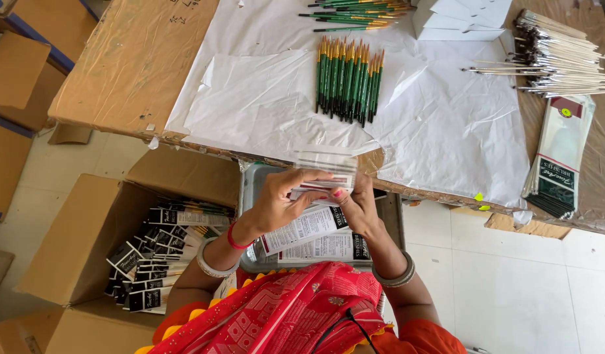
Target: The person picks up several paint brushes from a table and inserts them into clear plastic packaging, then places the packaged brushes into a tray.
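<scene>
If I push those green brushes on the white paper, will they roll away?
The green brushes look thin and round, so they would probably roll sideways. They seem light. The crinkled white paper underneath might slow them a little.

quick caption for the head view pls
Both hands, left and right, hold clear brush packets beside green-handled brushes.

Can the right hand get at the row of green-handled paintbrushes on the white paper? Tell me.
Probably yes. The right hand holds a clear brush packet at the table edge; the row of green-handled paintbrushes lies just beyond on open white paper, nothing between.
</scene>
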